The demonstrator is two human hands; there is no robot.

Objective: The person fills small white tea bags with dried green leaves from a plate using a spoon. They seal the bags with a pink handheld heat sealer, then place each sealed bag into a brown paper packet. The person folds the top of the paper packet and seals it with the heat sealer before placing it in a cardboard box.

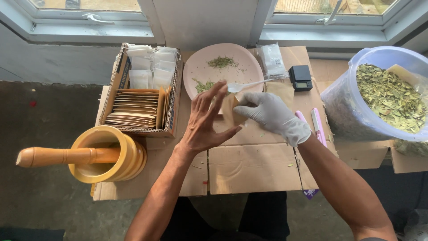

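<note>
A bare left hand point(206, 117), fingers spread wide, steadies a small brown paper pouch point(232, 111) above a cardboard-covered counter point(254, 167), while the gloved right hand point(269, 114) grips the pouch together with a white plastic spoon point(249, 85) that reaches toward a pink plate point(196, 67) strewn with dried green leaves. To the left sits a cardboard box point(171, 120) of stacked brown and white sachets, beside a yellow mortar point(104, 154) with its wooden pestle point(62, 156). At right stands a clear tub point(343, 111) of dried leaves, near a small black scale point(301, 78).

pink plate point(249, 67), white glove point(272, 116), yellow mortar point(104, 154)
</note>
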